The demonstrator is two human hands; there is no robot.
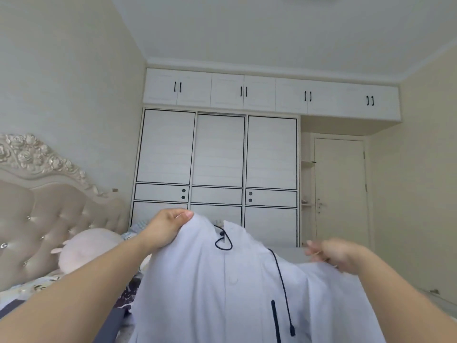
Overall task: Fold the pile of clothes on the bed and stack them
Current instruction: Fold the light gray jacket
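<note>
A pale lilac-white buttoned shirt (pixel 222 288) with a thin dark cord at its collar hangs in front of me, filling the lower middle of the view. My left hand (pixel 165 229) pinches its upper left shoulder edge and holds it up. My right hand (pixel 333 256), blurred, is at the shirt's right shoulder with fingers curled on the fabric edge. A dark grey garment (pixel 111 323) and a patterned piece (pixel 127 297) lie on the bed below my left forearm. Most of the bed is hidden behind the shirt.
A tufted beige headboard (pixel 49 219) stands at the left with a pale pink plush pillow (pixel 89 248) before it. A white wardrobe (pixel 217 157) covers the far wall, and a closed door (pixel 340 191) is at the right.
</note>
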